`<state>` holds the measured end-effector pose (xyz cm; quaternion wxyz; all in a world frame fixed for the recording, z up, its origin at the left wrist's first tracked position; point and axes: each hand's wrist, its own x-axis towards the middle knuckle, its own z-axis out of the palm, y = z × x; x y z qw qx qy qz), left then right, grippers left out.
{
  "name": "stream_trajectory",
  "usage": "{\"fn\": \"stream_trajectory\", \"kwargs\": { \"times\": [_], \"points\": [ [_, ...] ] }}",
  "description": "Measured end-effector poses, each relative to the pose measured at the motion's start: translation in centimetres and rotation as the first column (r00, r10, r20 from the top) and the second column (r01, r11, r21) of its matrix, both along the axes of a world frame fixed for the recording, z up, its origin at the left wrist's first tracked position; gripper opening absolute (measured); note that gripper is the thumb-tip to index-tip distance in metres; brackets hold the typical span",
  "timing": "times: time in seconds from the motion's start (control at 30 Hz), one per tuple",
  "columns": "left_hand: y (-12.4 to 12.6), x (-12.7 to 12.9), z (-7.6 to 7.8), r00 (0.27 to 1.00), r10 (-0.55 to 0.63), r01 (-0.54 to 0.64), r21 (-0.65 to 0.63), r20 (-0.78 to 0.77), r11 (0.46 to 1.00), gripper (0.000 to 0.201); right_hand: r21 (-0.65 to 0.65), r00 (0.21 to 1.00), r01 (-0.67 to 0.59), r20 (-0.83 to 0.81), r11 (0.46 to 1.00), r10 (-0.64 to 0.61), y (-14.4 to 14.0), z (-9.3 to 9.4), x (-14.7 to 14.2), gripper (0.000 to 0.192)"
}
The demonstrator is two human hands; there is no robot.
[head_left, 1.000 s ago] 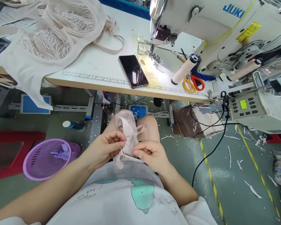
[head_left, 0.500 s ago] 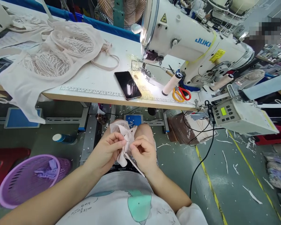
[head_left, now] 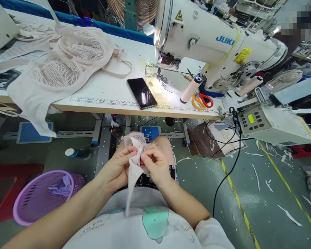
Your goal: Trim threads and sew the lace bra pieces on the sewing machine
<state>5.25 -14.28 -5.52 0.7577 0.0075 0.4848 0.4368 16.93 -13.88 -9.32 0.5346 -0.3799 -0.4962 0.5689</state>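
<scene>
While the lap is looked down on, a pale lace garment [head_left: 135, 152] is pinched between the left hand [head_left: 119, 166] and right hand [head_left: 155, 166], fingertips almost touching. Its strap is seen dangling below them; a phone [head_left: 141, 93] lies on the table [head_left: 106, 86] beyond.

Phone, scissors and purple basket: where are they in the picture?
phone [head_left: 142, 93], head view, middle of its dark screen.
scissors [head_left: 202, 101], head view, on the orange and red handles.
purple basket [head_left: 31, 199], head view, on its slotted rim.
</scene>
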Motion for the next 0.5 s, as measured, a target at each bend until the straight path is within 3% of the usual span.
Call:
{"fn": "stream_trajectory", "kwargs": {
  "times": [0.3, 0.5],
  "points": [
    [-0.24, -0.37, -0.51, 1.0, -0.005, 0.005, 0.057, -0.001, 0.998, 0.022, 0.308, 0.964, 0.058, 0.228, 0.949, -0.133, 0.22, 0.56, -0.04, 0.008],
    [-0.78, -0.13, -0.65, 0.995, -0.027, 0.037, 0.1, -0.1, 0.994, 0.033, 0.299, 0.933, 0.079, 0.313, 0.951, -0.176, 0.65, 0.37, -0.49, 0.009]
  ]
}}
